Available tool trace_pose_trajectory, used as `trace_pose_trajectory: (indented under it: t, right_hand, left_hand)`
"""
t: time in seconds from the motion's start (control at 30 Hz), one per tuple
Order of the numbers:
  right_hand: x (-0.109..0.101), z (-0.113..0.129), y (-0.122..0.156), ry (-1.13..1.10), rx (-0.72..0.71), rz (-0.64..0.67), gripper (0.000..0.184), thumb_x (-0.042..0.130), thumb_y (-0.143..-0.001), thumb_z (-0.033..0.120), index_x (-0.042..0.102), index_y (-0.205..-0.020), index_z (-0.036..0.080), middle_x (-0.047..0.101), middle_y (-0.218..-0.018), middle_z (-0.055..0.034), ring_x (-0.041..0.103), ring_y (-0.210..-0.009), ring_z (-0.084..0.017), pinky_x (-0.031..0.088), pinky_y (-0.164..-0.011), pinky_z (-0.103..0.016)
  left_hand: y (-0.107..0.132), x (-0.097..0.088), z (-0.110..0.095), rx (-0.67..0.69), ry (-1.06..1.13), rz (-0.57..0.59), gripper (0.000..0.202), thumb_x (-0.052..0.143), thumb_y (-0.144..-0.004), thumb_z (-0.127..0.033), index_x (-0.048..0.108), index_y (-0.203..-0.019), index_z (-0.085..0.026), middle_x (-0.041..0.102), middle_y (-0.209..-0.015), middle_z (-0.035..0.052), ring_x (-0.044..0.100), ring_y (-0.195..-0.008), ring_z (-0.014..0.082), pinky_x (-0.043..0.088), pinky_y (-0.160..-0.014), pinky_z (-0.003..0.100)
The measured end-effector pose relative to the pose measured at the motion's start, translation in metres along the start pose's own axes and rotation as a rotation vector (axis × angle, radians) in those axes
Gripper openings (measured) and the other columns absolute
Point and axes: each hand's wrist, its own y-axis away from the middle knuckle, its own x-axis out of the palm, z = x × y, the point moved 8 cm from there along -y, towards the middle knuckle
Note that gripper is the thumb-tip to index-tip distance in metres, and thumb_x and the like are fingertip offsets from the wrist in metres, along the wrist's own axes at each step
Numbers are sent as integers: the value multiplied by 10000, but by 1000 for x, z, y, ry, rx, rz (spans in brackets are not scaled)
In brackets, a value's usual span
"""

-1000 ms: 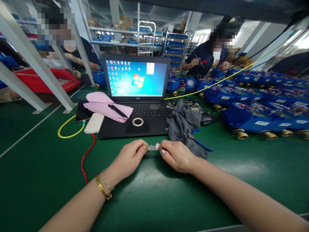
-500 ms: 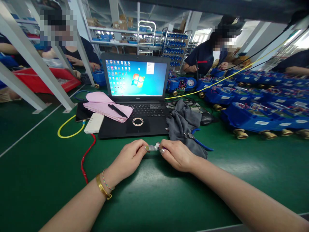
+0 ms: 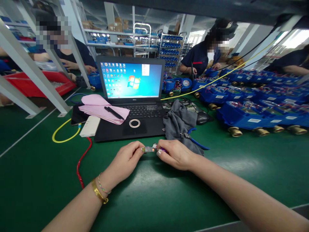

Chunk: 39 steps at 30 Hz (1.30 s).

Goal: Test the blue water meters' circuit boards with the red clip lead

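Observation:
My left hand (image 3: 127,158) pinches a small greyish, translucent piece with thin metal pins (image 3: 149,149) between thumb and forefinger. A tiny orange spot shows near the pin ends. Opposite it, my right hand (image 3: 175,155) is closed on a small connector with a white end (image 3: 154,146) and purple wires, mostly hidden by the fingers. The pins point at the connector; whether they touch is too small to tell. Both hands are just above the green table (image 3: 145,196), in front of the laptop (image 3: 113,132).
Pink sheets (image 3: 103,111) with black pens lie on the laptop's left side, by a white box (image 3: 90,126) and a red cable (image 3: 80,164). A grey cloth (image 3: 178,119), blue-handled pliers (image 3: 196,141) and a mouse (image 3: 203,118) are at right, before rows of blue housings (image 3: 241,119). Co-workers sit opposite.
The whole view has shifted slightly, so things appear further left. Both hands stay close together; more of the pins and of the purple wires at my right fingers shows now.

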Motion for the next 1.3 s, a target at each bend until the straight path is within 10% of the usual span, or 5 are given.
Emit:
trace_pose_trajectory:
  t: [0.2, 0.47, 0.77, 1.3]
  right_hand:
    - [-44, -42, 15, 90, 164, 19, 238, 643, -776, 327, 485, -671, 184, 432, -551, 36, 387, -501, -118, 199, -501, -249]
    - [-30, -31, 24, -55, 76, 177, 230, 791, -526, 145, 574, -588, 186, 499, -580, 39, 420, -543, -119, 229, -514, -237]
    - [-31, -53, 1, -498, 205, -260, 114, 556, -745, 243, 554, -668, 160, 485, -598, 36, 444, -567, -112, 334, -555, -229]
    - [-20, -53, -3, -744, 182, -216, 106, 638, -716, 236, 601, -726, 137, 544, -601, 32, 478, -551, -104, 378, -543, -220]
  left_hand:
    - [-1, -1, 1, -11, -10, -9, 272, 381, -877, -367, 574, -809, -189, 569, -724, -1, 517, -685, 159, 372, -638, 266]
    - [-4, -5, 5, -33, -24, -51, 282, 407, -850, -405, 572, -809, -180, 522, -680, -12, 465, -636, 149, 356, -598, 255]
    - [-13, 15, -12, -48, 31, -96, 281, 453, -830, -417, 573, -790, -166, 518, -663, -15, 447, -609, 134, 366, -564, 239]
    - [-26, 32, -18, -66, 81, -169, 261, 466, -822, -410, 546, -746, -173, 520, -659, -15, 456, -624, 140, 366, -572, 245]
